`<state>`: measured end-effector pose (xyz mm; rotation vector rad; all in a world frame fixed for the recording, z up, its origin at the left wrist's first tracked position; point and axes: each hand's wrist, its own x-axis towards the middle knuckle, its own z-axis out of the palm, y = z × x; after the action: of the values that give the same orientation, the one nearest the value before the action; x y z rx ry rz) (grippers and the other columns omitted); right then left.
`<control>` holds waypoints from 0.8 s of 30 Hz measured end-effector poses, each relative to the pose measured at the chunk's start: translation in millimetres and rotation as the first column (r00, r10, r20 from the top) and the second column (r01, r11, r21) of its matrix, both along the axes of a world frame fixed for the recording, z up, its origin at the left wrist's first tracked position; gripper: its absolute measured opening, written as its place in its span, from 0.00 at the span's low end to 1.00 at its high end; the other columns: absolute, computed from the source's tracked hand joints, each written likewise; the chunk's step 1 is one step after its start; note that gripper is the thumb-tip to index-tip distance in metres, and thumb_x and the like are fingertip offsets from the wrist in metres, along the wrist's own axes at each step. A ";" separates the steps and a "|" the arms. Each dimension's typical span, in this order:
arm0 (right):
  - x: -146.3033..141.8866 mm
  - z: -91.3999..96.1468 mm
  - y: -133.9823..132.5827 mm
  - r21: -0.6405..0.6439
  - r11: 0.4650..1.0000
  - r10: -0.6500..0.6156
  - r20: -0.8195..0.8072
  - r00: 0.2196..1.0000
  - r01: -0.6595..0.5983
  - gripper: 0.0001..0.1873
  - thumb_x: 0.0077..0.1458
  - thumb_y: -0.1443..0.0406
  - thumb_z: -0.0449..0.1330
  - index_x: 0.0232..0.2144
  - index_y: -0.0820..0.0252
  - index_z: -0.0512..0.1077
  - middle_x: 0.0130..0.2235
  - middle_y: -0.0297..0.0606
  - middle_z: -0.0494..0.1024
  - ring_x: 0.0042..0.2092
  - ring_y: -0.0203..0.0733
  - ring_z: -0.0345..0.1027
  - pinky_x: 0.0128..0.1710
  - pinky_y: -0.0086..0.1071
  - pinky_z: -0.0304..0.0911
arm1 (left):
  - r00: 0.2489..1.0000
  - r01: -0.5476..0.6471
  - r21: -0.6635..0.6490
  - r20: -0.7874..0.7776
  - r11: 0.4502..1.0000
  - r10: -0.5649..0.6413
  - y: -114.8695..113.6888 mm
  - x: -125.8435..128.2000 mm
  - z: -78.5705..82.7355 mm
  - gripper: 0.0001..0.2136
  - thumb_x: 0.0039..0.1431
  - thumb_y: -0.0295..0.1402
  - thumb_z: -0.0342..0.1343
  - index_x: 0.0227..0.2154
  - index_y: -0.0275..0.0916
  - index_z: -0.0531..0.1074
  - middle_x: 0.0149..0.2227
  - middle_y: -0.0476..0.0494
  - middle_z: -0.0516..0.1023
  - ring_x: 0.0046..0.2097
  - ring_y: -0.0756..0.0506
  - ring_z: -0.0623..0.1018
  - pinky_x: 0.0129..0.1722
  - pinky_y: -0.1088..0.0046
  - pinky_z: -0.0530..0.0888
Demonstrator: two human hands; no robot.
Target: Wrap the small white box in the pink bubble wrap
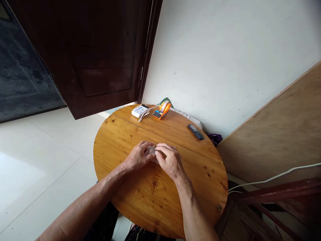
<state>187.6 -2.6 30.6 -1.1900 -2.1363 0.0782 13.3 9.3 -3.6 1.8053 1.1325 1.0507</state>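
We note a round wooden tabletop point(130, 140) beside a white wall point(225, 60) and dark door point(95, 53). Left hand point(137, 157) and right hand point(169, 161) meet mid-table, fingers curled together on a small pale object point(151, 150).

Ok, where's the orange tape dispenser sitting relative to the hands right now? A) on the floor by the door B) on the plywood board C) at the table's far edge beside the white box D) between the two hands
C: the orange tape dispenser stands at the far edge of the round table, right beside the white box, well beyond the left hand and right hand.
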 end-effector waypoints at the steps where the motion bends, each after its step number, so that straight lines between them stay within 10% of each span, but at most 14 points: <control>1: 0.4 1.3 -0.8 0.004 1.000 0.004 0.011 1.000 -0.004 0.08 0.56 0.70 0.56 0.34 0.55 0.74 0.41 0.38 0.82 0.43 0.45 0.75 0.46 0.39 0.62 | 1.000 -0.001 -0.005 0.002 1.000 0.001 0.2 -0.1 -0.2 0.19 0.56 0.35 0.60 0.51 0.38 0.71 0.50 0.39 0.74 0.48 0.42 0.76 0.48 0.66 0.73; 24: -1.3 15.3 -7.4 0.047 0.996 0.066 0.125 0.990 -0.072 0.10 0.52 0.74 0.55 0.32 0.56 0.72 0.40 0.39 0.80 0.44 0.46 0.71 0.46 0.41 0.59 | 1.000 -0.004 0.029 -0.019 1.000 0.004 -1.3 -1.4 1.9 0.21 0.56 0.39 0.62 0.51 0.38 0.72 0.48 0.39 0.75 0.46 0.42 0.76 0.47 0.66 0.73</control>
<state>186.3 -10.0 45.8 -1.1173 -2.2737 -0.0202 11.8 8.1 -1.7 1.8397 1.1377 1.0594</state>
